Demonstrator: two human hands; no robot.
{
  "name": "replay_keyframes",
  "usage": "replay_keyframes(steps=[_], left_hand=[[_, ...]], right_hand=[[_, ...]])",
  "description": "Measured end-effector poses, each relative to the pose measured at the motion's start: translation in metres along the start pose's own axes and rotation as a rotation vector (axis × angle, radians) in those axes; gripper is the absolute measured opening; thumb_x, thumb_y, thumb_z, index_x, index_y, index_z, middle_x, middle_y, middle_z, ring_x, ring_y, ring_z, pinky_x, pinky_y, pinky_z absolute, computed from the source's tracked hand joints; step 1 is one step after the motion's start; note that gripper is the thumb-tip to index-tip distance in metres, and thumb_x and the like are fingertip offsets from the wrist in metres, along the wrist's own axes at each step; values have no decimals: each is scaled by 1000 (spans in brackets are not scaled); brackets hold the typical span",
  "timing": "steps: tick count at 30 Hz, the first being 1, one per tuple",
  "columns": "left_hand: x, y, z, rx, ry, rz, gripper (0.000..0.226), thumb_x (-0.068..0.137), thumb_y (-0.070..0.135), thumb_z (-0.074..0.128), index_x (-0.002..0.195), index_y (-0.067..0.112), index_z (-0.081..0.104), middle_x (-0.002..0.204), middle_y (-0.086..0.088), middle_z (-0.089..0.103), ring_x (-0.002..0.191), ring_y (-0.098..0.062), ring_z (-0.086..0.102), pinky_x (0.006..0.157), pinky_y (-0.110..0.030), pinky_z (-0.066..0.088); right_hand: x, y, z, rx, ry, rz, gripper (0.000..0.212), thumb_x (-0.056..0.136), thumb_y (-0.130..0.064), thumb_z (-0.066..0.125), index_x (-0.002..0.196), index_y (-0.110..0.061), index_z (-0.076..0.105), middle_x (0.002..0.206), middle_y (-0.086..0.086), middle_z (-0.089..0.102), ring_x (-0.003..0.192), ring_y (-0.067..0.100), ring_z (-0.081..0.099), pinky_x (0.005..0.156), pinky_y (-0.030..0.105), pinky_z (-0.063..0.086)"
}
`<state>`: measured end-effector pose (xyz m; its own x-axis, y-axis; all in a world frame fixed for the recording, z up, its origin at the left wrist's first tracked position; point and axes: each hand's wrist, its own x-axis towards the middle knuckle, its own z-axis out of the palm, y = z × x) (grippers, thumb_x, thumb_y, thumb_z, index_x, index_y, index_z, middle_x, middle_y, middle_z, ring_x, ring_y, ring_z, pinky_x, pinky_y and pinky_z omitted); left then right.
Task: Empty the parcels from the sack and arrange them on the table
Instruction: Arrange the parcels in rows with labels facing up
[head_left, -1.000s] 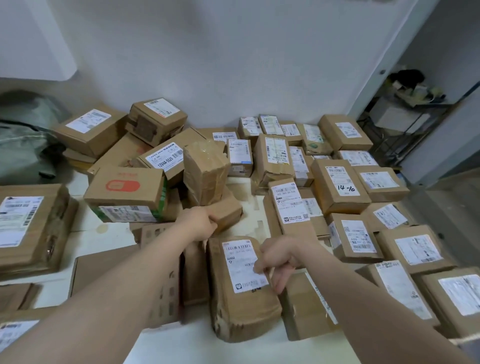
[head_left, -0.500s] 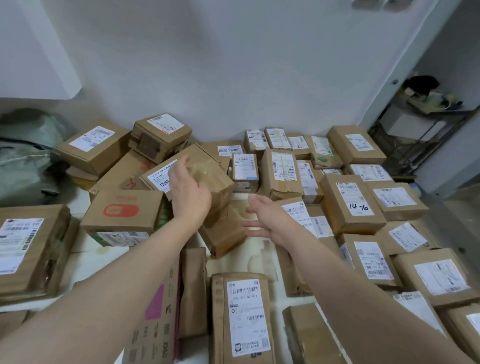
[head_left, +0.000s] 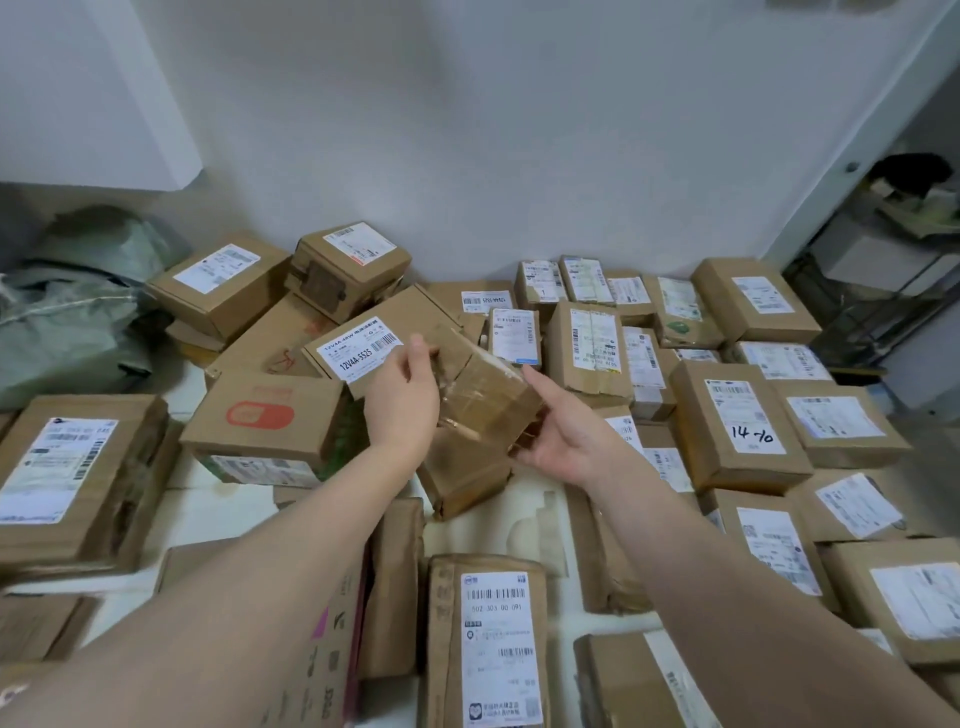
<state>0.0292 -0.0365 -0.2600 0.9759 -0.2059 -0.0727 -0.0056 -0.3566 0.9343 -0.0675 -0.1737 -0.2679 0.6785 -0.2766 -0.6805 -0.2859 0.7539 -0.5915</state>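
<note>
While both bare forearms reach forward from the lower edge of view, the two grips close on one taped parcel (head_left: 488, 395), a brown carton wrapped in clear tape that is held tilted between them, clear of the table (head_left: 223, 514). The left grip (head_left: 402, 400) shows the back of the hand, wrist slightly bent. Its thumb lies on the parcel's upper left edge, and its fingers wrap round the far side, out of sight. The right grip (head_left: 566, 441) is turned palm up and inward. Its index finger stretches along the parcel's right face, and the other fingers curl beneath the lower right corner, cradling it.

Directly under the grips a small carton (head_left: 462, 478) sits at an angle. Just behind the left grip lies a box labelled 12V4A-5525 (head_left: 363, 343). To the left of and below that grip is a box with a red logo (head_left: 265, 415). To the right of the right grip stands a box marked 14-10 (head_left: 737, 421), with rows of labelled parcels beyond and beside it. Nearer the person than both grips, between the forearms, a long parcel (head_left: 488, 639) lies label up. Far to the left of the left grip, the grey-green sack (head_left: 67, 322) slumps against the wall.
</note>
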Motion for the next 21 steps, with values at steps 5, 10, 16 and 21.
replay_keyframes(steps=[5,10,16,21], left_hand=[[-3,-20,19,-1,-69,-121,52,99,59,25,102,27,66,101,7,66,101,-20,61,97,-44,47],[1,-37,39,339,-133,-90,31,101,37,35,110,29,63,116,-1,62,104,-25,57,88,-40,49],[5,-72,58,823,-569,49,62,94,14,39,153,27,22,160,0,18,146,-26,13,117,-42,24],[6,-85,55,1143,-721,129,87,85,11,50,155,31,2,162,14,-1,149,-18,-2,119,-50,10]], right_hand=[[-6,3,-22,-33,-105,-11,49,83,-15,67,130,-11,55,131,18,60,116,38,59,90,62,47],[-4,4,-23,-405,251,-252,63,77,-19,75,127,-13,38,115,11,64,91,23,66,78,38,56],[-10,21,-22,-1270,432,-413,54,83,-38,66,119,-17,32,124,10,36,102,27,49,88,36,42],[2,35,-16,-1299,548,-278,72,81,-43,64,132,-10,26,131,16,32,117,38,46,100,44,41]])
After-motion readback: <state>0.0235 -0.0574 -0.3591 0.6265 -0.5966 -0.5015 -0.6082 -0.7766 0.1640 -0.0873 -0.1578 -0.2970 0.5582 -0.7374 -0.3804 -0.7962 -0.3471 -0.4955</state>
